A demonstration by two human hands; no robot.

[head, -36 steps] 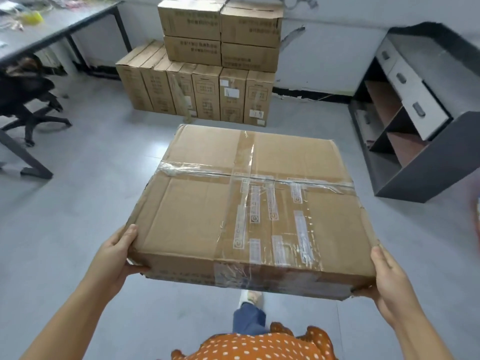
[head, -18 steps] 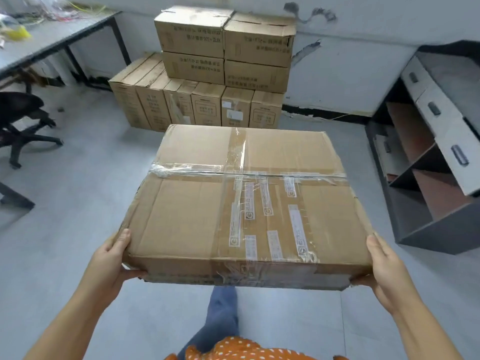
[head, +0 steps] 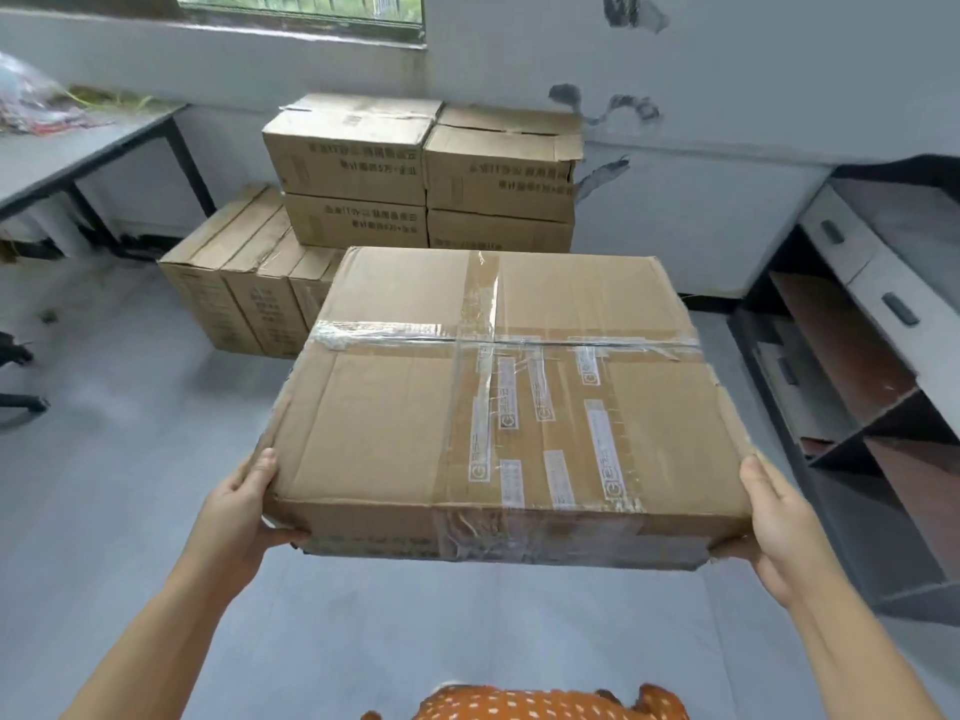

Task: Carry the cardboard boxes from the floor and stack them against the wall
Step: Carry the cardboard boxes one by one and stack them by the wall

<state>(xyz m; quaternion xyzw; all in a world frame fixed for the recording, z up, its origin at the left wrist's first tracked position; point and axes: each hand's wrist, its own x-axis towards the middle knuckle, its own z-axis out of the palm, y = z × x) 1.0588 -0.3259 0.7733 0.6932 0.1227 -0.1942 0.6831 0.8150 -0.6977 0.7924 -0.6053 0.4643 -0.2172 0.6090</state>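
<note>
1. At nine o'clock a desk (head: pixel 78 158) stands by the wall, its top cluttered.
2. My left hand (head: pixel 236 517) grips the near-left corner of the box (head: pixel 498 407), thumb on the side, fingers curled underneath.
3. The box is off the floor, flat and level in front of me, taped across its top.
4. At twelve o'clock, beyond it, the stack (head: pixel 415 168) sits against the wall: a row of upright boxes below, four more on top. That much looks done.
5. My right hand (head: pixel 779 532) grips the near-right corner the same way.
6. At three o'clock stands a cabinet (head: pixel 883 324).
7. Left, I judge: place this box on the stack.
</note>
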